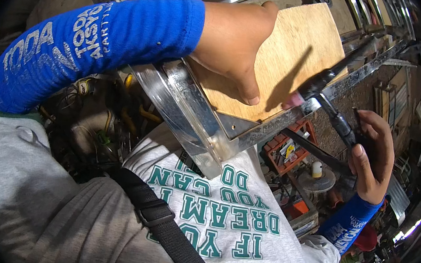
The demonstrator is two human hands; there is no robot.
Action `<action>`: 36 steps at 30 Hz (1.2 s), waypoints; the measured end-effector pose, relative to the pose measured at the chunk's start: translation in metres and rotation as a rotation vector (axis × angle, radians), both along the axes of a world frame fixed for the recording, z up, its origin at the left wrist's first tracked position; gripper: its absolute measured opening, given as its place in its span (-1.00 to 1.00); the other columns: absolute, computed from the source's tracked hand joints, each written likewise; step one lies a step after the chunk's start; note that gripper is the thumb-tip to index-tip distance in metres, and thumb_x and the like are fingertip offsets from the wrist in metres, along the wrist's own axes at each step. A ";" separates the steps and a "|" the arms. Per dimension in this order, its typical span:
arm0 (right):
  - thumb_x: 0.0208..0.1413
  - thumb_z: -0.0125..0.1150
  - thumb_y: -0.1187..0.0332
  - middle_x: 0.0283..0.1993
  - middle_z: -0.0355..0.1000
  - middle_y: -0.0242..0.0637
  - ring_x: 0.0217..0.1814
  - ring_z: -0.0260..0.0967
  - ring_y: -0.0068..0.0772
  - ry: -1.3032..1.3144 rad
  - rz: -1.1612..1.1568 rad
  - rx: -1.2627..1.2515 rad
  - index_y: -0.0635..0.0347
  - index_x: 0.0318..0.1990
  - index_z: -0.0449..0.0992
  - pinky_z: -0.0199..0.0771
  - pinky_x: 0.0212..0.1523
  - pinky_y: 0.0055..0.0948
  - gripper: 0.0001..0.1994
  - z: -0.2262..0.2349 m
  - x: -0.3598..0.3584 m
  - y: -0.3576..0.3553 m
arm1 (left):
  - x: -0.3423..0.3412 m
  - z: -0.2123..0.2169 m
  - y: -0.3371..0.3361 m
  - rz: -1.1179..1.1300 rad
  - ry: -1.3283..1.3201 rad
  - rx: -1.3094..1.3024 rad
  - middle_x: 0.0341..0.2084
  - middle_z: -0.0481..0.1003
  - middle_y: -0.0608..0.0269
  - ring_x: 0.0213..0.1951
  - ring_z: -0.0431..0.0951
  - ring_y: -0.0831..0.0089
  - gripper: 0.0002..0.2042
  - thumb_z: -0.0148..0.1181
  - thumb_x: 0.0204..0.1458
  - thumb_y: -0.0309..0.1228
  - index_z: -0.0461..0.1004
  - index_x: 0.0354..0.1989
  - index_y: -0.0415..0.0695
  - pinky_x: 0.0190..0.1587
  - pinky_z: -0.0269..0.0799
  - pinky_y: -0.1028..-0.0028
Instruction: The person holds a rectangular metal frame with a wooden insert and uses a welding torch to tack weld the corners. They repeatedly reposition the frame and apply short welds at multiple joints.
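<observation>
Frame [268, 129] of metal bars, its near corner formed, looks largely assembled; whether its seams are finished cannot be told. The wooden panel [294, 37] lies between two bars at that corner and seems positioned, with the left grip [234, 38] spread wide over it, thumb flat on its face, hiding part of it. The right grip [375, 158] is closed loosely around a black torch [321, 82], its head over the right-hand bar; work along that edge is probably what remains. Lower down, past that bar, sit a red crate [296, 156] and a round disc [322, 183]. A dark corner plate [227, 122] shows by the panel's near end. The torch's pink cup [292, 100] blocks sight of the spot beneath it.
</observation>
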State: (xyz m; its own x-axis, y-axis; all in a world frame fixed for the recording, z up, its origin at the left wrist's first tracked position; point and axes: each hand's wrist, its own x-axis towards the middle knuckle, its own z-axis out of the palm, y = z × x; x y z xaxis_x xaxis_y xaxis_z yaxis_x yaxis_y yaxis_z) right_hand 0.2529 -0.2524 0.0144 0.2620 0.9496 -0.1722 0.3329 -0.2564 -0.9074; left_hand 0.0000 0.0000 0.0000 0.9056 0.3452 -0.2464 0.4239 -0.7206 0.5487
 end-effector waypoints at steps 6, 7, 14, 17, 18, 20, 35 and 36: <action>0.23 0.32 0.33 0.19 0.45 -0.11 0.17 0.43 -0.33 0.050 0.164 0.023 0.39 0.23 0.43 0.35 0.24 -0.36 -0.53 0.002 -0.013 0.022 | 0.000 0.000 -0.001 0.021 -0.008 -0.022 -0.13 0.54 -0.34 -0.10 0.66 0.01 -0.02 0.71 -0.35 -0.29 0.16 0.15 -0.56 -0.01 0.59 0.34; 0.24 0.32 0.34 0.19 0.45 -0.10 0.18 0.43 -0.32 0.064 0.167 0.014 0.39 0.22 0.44 0.35 0.25 -0.35 -0.54 0.002 -0.014 0.023 | 0.000 0.000 -0.001 0.024 -0.006 -0.034 -0.13 0.54 -0.34 -0.10 0.66 0.03 -0.02 0.71 -0.35 -0.29 0.16 0.15 -0.56 -0.01 0.59 0.35; 0.25 0.32 0.33 0.19 0.45 -0.07 0.25 0.42 -0.27 0.001 0.251 0.042 0.39 0.21 0.44 0.34 0.30 -0.31 -0.55 -0.002 -0.009 0.023 | -0.001 -0.009 0.004 -0.008 -0.072 0.008 -0.14 0.54 -0.31 -0.12 0.67 0.05 -0.02 0.71 -0.35 -0.28 0.16 0.16 -0.56 -0.03 0.59 0.36; 0.25 0.31 0.33 0.18 0.45 -0.05 0.25 0.43 -0.25 -0.024 0.269 0.052 0.39 0.20 0.44 0.34 0.30 -0.29 -0.56 -0.001 -0.007 0.023 | 0.003 -0.002 0.001 0.020 0.014 -0.041 -0.14 0.55 -0.31 -0.10 0.67 0.04 -0.02 0.71 -0.35 -0.28 0.16 0.16 -0.56 -0.01 0.59 0.35; 0.25 0.31 0.33 0.18 0.46 -0.04 0.24 0.43 -0.25 -0.029 0.277 0.058 0.39 0.20 0.45 0.35 0.29 -0.29 -0.56 -0.001 -0.007 0.024 | 0.003 -0.002 0.001 0.024 0.012 -0.054 -0.14 0.55 -0.31 -0.10 0.67 0.03 -0.01 0.72 -0.36 -0.28 0.16 0.16 -0.55 -0.01 0.59 0.35; 0.26 0.29 0.33 0.18 0.46 -0.03 0.23 0.44 -0.23 -0.017 0.264 0.099 0.39 0.20 0.45 0.36 0.28 -0.28 -0.57 -0.003 -0.006 0.025 | 0.003 -0.003 0.002 0.032 0.008 -0.082 -0.14 0.55 -0.31 -0.09 0.67 0.03 -0.01 0.72 -0.36 -0.28 0.17 0.16 -0.54 0.00 0.59 0.35; 0.16 0.19 0.56 0.24 0.39 0.01 0.38 0.36 -0.10 -0.063 0.512 0.155 0.41 0.23 0.42 0.29 0.43 -0.18 -0.55 0.008 0.019 0.045 | 0.007 0.003 0.004 -0.010 -0.042 -0.021 -0.09 0.53 -0.33 -0.01 0.62 0.02 -0.01 0.69 -0.39 -0.30 0.17 0.17 -0.55 0.08 0.53 0.34; 0.15 0.18 0.58 0.24 0.40 0.02 0.37 0.37 -0.09 -0.073 0.542 0.176 0.41 0.23 0.42 0.30 0.43 -0.17 -0.55 0.007 0.021 0.048 | 0.007 0.004 0.003 -0.006 -0.042 -0.028 -0.09 0.53 -0.32 -0.01 0.62 0.02 -0.02 0.69 -0.38 -0.31 0.17 0.17 -0.55 0.08 0.53 0.34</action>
